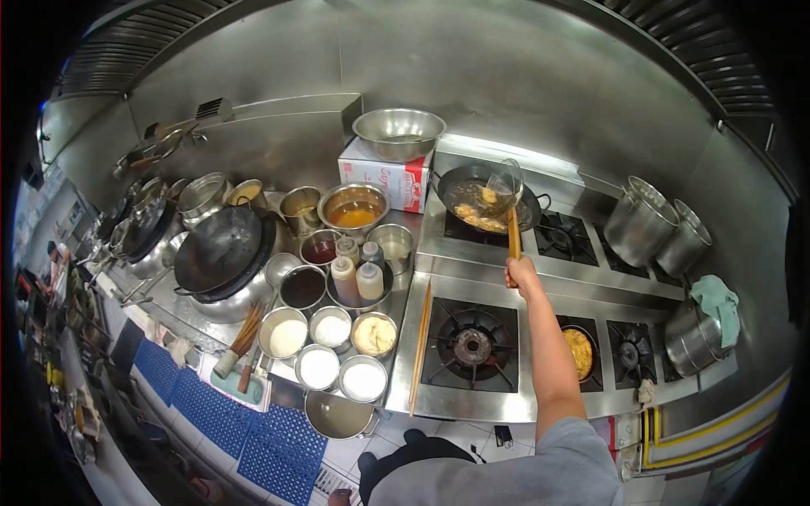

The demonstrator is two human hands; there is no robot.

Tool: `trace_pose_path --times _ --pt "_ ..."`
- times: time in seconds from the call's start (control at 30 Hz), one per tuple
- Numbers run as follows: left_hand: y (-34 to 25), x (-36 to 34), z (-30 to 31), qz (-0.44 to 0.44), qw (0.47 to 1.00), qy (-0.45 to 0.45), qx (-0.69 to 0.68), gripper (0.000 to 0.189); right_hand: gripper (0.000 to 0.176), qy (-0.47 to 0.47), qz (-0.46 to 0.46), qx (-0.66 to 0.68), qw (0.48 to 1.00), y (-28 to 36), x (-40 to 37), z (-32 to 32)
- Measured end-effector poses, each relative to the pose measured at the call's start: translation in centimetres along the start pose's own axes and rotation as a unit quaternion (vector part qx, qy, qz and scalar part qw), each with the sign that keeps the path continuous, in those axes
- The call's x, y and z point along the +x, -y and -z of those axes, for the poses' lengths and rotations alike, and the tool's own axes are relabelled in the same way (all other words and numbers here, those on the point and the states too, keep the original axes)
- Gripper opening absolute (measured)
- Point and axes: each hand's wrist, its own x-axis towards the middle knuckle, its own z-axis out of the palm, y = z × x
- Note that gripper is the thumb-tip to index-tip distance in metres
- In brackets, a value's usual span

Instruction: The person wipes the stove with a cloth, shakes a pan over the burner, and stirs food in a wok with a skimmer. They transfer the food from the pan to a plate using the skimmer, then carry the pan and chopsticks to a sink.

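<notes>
My right hand (521,274) is closed round the wooden handle of a wire skimmer (506,181), arm stretched out over the stove. The skimmer's basket is tilted above a black wok (533,221) on the back burner. Golden fried pieces (479,218) lie in the oil, and one more piece shows by the basket. A small part of what looks like my left hand (339,498) appears at the bottom edge; its fingers cannot be made out. Below my forearm, a small pan (594,371) with yellow food (579,352) sits on a front burner.
Long wooden chopsticks (420,350) lie along the stove's left edge. Left of it stand bowls of powder (319,368), squeeze bottles (344,278), and a steel bowl of amber liquid (354,211). A large wok (221,253) is farther left. Tall pots (643,221) stand at right.
</notes>
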Motion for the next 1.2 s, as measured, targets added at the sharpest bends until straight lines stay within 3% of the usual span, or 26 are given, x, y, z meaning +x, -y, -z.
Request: trace_pose_path --times 0.1,0.2,0.3,0.4,0.43,0.5,0.63,0.8,0.9,1.2 --pt "-0.8 0.0 3.2 0.036 0.993 -0.029 -0.11 0.03 0.019 -0.038 0.021 -0.139 0.989 0.8 -1.4 1.4" --pt "1.3 2.2 5.8 0.036 0.988 -0.052 -0.14 0.028 0.024 -0.137 0.071 -0.198 0.968 0.4 -2.6 1.6" --pt "1.9 2.6 8.1 0.052 0.996 -0.033 -0.063 0.025 0.029 -0.204 0.108 -0.3 0.925 -2.0 -0.9 2.3" --pt "2.0 2.4 8.7 0.07 0.995 -0.049 -0.056 0.024 0.029 -0.153 0.051 -0.27 0.949 0.8 -4.1 1.6" --pt "2.6 2.8 8.4 0.044 0.993 -0.047 -0.094 0.024 0.028 -0.138 0.036 -0.24 0.96 0.5 -3.5 1.5" --pt "2.0 3.1 8.3 0.066 0.996 -0.03 -0.045 0.027 0.026 -0.106 0.005 -0.178 0.978 -0.8 -1.1 1.6" --pt "0.0 4.2 8.0 0.038 0.999 -0.019 -0.012 0.028 0.018 0.002 -0.047 0.06 0.997 -1.0 0.0 0.1" --pt "-1.4 5.1 7.7 0.01 1.0 -0.018 0.003 0.029 0.012 0.11 -0.118 0.253 0.954 1.7 -2.0 -2.1" --pt "-2.0 5.4 7.7 -0.002 1.0 -0.024 0.009 0.03 0.009 0.122 -0.101 0.25 0.955 2.6 -3.0 -3.4" --pt "-3.0 5.5 8.0 -0.032 0.998 -0.047 0.033 0.032 0.012 0.153 -0.125 0.435 0.878 3.0 -2.1 -6.2"
